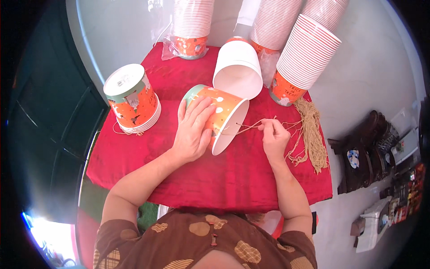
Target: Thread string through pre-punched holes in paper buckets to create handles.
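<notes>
Orange paper bucket (220, 117) mid-frame is gripped sideways by the left hand (193, 131) while twine (249, 126) is pinched by the right hand (274, 136), so it could probably get yanked out.

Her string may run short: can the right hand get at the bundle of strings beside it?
Probably yes: the right hand sits just left of the string bundle, with only bare red cloth between them.

cup stacks (192, 18) cropped at top edge
</notes>
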The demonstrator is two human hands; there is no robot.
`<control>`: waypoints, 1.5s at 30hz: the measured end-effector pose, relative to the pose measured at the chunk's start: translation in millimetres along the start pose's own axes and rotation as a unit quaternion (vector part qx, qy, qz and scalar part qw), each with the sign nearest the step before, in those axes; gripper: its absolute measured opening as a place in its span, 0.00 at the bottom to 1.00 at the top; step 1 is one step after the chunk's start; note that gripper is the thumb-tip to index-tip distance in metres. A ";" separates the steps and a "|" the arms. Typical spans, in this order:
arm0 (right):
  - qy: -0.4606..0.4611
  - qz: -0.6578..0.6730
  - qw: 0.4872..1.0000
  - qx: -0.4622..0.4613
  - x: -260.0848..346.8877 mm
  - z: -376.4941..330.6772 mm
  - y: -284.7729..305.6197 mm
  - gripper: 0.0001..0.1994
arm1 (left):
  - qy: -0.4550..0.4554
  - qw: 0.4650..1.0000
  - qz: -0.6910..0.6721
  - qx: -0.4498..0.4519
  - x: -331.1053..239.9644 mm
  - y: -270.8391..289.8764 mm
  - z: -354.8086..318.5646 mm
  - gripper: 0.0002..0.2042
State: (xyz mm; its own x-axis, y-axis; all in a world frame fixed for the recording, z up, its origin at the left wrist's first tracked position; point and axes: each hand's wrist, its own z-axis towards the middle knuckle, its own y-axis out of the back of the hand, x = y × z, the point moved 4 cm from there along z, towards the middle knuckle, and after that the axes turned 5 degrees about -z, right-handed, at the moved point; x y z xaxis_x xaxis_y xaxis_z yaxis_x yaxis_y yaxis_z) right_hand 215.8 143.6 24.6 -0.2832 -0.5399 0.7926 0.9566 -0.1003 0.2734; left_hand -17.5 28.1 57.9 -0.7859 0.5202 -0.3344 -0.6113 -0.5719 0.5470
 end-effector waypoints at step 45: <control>0.205 -0.121 0.950 0.203 96.7 18.3 -39.8 0.05 | 0.034 0.966 -0.193 0.171 -11.5 9.8 76.3 0.13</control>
State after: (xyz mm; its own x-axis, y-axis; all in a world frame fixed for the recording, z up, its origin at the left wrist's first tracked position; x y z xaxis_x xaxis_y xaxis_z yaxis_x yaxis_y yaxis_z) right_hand 149.1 110.6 100.3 -0.3611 -0.8308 0.4234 0.7380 0.0229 0.6744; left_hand -7.3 64.9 125.7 -0.5174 0.6038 -0.6065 -0.8024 -0.0958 0.5891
